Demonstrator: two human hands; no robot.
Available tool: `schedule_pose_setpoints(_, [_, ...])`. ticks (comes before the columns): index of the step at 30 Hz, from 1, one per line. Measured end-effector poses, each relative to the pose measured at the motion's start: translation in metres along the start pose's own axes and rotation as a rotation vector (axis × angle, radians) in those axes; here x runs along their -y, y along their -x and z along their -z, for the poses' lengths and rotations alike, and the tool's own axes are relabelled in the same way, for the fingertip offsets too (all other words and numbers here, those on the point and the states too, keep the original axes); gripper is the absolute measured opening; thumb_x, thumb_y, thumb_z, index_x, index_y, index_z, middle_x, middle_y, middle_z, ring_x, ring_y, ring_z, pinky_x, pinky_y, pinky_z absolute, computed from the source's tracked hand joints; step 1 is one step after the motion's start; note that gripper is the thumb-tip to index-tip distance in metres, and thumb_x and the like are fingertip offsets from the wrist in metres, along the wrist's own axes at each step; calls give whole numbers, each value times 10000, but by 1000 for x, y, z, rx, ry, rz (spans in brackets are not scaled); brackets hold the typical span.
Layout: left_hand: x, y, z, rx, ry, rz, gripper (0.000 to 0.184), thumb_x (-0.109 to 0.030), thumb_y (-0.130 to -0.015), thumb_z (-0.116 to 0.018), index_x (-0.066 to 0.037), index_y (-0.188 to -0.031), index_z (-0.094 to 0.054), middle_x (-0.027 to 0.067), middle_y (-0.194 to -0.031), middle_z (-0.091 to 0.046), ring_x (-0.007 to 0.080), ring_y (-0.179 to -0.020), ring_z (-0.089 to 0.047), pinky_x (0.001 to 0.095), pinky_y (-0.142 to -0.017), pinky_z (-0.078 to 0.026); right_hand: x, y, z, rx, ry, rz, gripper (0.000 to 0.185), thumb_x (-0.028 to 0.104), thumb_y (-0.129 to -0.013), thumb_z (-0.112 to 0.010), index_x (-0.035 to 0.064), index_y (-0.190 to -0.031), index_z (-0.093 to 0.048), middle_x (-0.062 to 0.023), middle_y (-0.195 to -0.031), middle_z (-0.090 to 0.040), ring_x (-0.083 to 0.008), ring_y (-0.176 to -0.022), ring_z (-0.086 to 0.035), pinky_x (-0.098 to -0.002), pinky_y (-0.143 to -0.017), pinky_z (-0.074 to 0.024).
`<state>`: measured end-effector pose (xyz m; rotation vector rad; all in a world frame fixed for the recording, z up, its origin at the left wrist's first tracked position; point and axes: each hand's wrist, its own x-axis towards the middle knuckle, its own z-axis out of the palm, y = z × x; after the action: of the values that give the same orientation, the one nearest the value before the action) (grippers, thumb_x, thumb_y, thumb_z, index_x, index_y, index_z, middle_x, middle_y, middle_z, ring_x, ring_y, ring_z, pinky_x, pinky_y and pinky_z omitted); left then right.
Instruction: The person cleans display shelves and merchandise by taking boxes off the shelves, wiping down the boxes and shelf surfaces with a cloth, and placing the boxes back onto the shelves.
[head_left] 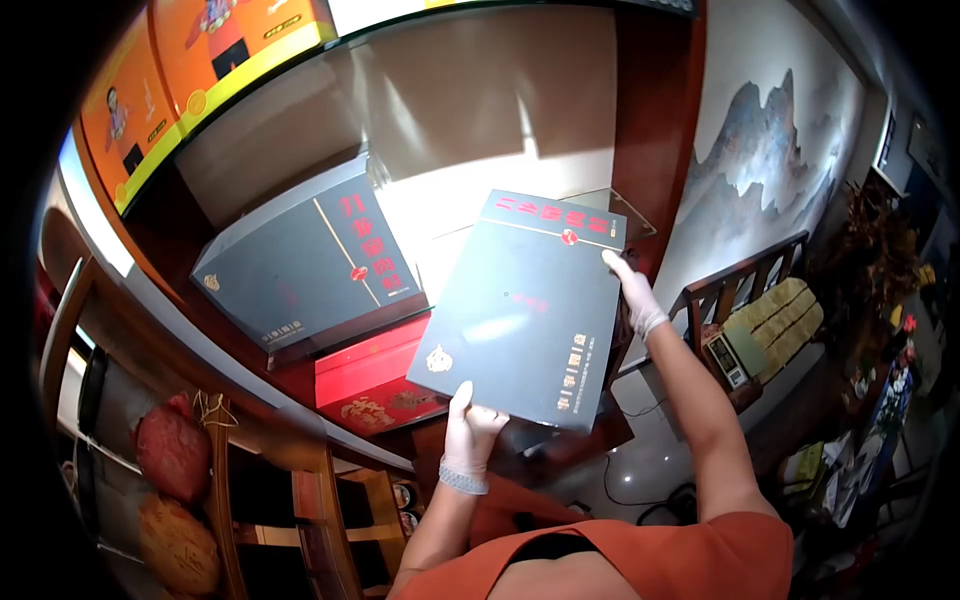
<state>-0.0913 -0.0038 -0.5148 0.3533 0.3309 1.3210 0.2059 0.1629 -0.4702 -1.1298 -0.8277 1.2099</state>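
A large dark grey gift box (515,310) with red and gold lettering is held tilted in front of the shelf. My left hand (470,430), in a white glove, grips its near lower edge, thumb on the front face. On the right edge, near the upper corner, my gloved right hand (632,290) is closed on the same box, its other fingers hidden behind. A similar grey box (310,260) stands to the left on the glass shelf. Below that, a red box (375,370) with gold decoration sits on a lower level.
Orange and yellow boxes (225,60) line the shelf above. A dark wooden upright (655,120) bounds the cabinet on the right. Beyond it are a mountain painting (765,160) and a wooden chair (740,275). Two wrapped bundles, red (175,450) and orange (178,545), lie at lower left.
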Motion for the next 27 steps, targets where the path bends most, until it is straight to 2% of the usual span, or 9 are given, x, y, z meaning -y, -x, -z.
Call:
schedule_pose_setpoints(2, [4,-7,5,-55,-2,-37,501,-338,-940,-546,-41,-1331,-442,96,-1304,-533,250,-1177,-532,449,-1010,-429,26,-16,-2,-337,937,192,519,426,-841,-710,-58,-1019,-657,-158,-868,-694,-276,-827,-672,-344,-782,-512])
schedule_pose_setpoints(7, [5,-8,-1,-273,-73,-4,463,-402,-924,-555,-98,-1270,-513,39,-1251,-575,218,-1148,-552,442,-1007,-424,85,-52,-90,-87,893,1319,303,257,-889,-659,-10,-1031,-631,-193,-1080,-641,-300,-908,-657,-350,-823,-509])
schedule_pose_setpoints(11, [-1,-8,-17,-222,39,-1,402,-312,-897,-637,-103,-1225,-534,13,-1171,-601,168,-1091,-563,341,-945,-445,75,-108,-168,503,1152,698,551,427,-867,-655,-25,-1174,-580,-220,-1207,-599,-315,-1123,-586,-415,-954,-460])
schedule_pose_setpoints(12, [-3,-7,-24,-185,41,-18,404,-308,-920,-619,-91,-1250,-533,30,-1199,-595,180,-1119,-561,358,-968,-442,69,-86,-184,303,1562,793,587,348,-869,-682,-81,-1226,-500,-226,-1240,-581,-301,-1167,-580,-397,-962,-467])
schedule_pose_setpoints(17, [3,-6,-14,-165,-134,-69,682,-594,-915,-540,-138,-1405,-411,33,-1411,-470,225,-1308,-449,429,-1083,-369,48,40,-219,1068,1141,829,444,413,-890,-558,85,-1186,-601,-186,-1165,-603,-356,-1119,-566,-475,-872,-500])
schedule_pose_setpoints(19, [11,-5,-4,-175,-126,-79,711,-624,-902,-526,-136,-1403,-403,32,-1387,-472,223,-1274,-455,424,-1054,-376,10,98,-185,967,1134,1304,395,349,-898,-572,154,-1241,-600,-144,-1200,-607,-280,-1124,-576,-448,-901,-494])
schedule_pose_setpoints(23, [19,2,-27,-231,-23,-91,538,-551,-941,-531,-105,-1241,-518,30,-1125,-588,177,-952,-570,360,-793,-477,24,78,-124,975,956,1399,394,298,-912,-544,107,-1255,-576,-157,-1179,-588,-328,-1028,-590,-454,-939,-442])
schedule_pose_setpoints(25, [11,3,-26,-150,-71,-139,559,-535,-910,-602,-105,-1257,-512,23,-1136,-584,176,-972,-570,368,-851,-485,101,48,-140,1068,1575,942,400,273,-906,-513,68,-1245,-568,-185,-1146,-585,-360,-985,-587,-454,-945,-436])
schedule_pose_setpoints(27, [7,3,-24,-232,-86,-142,514,-493,-919,-613,-112,-1251,-517,27,-1149,-590,170,-1005,-571,377,-876,-484,90,-53,-99,562,1416,717,305,213,-889,-481,63,-1113,-623,-153,-1118,-619,-327,-1101,-562,-427,-953,-464])
